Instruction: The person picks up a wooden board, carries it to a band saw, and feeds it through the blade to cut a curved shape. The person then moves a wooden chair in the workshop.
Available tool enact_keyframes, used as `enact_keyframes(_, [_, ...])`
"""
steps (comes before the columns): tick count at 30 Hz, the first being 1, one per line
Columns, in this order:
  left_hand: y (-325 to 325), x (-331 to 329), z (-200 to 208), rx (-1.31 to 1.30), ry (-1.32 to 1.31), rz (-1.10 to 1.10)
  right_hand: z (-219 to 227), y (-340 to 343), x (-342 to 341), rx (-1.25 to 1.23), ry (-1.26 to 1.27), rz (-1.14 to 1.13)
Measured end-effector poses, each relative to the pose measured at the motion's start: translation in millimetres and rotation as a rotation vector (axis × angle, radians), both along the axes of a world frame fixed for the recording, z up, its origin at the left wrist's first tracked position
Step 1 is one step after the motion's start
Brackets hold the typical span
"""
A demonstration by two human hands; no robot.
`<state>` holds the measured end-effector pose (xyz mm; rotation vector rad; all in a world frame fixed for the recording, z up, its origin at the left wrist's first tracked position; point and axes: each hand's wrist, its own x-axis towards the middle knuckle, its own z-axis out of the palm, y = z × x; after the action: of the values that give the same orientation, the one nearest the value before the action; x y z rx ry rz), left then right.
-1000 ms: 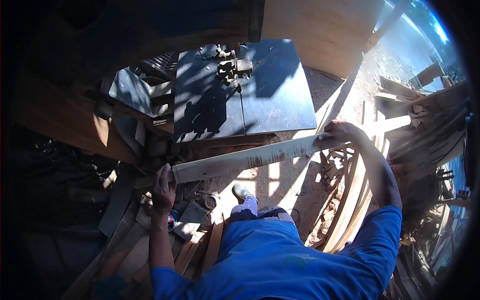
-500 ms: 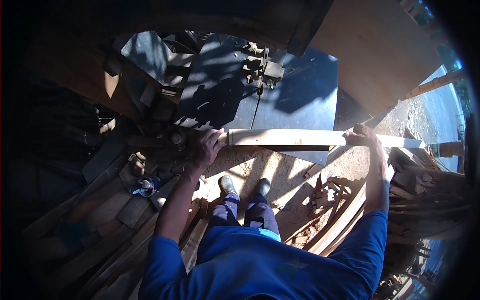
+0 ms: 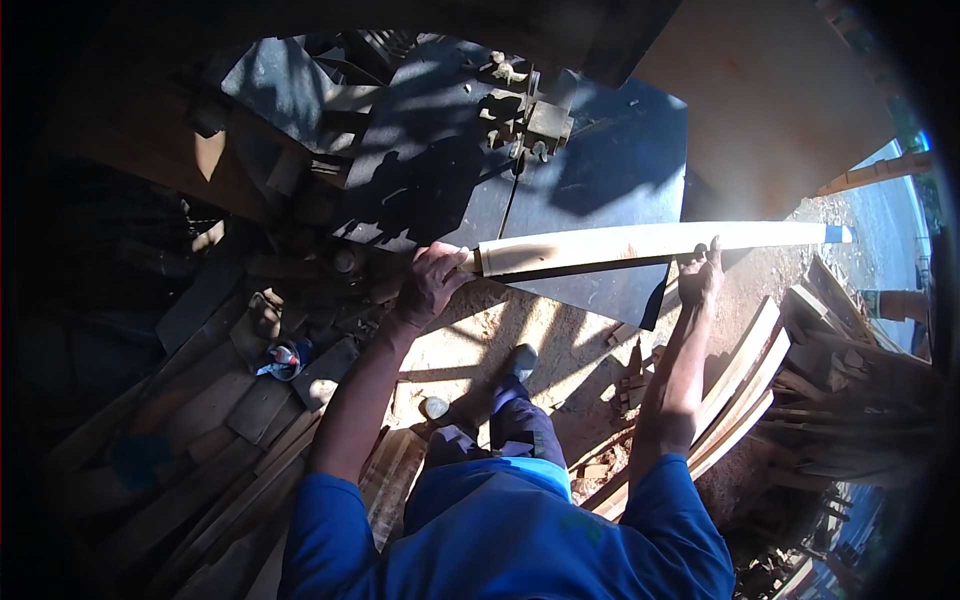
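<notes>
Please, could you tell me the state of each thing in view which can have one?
Left hand: closed around the wooden board's left end.
Right hand: at the board's near edge; grip unclear.
Wooden board: in hand, mostly sunlit; whether it touches the tabletop, I cannot tell.
Dark tabletop: flat, partly shaded.
Wooden strips: lying side by side, partly sunlit.

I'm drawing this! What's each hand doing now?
Left hand: closed on the long, pale wooden board near its left end.
Right hand: supporting the board's near edge; grip unclear.
</notes>
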<state>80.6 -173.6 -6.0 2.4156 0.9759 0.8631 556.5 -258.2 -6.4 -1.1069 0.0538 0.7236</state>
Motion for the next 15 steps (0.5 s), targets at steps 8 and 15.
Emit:
enact_keyframes(8, [28,10,-7,0.095,-0.061,-0.123,-18,58,17,0.004,-0.119,-0.177])
enact_keyframes(15, [53,29,8,0.192,-0.074,-0.089,-7,92,13,-0.002,-0.271,-0.156])
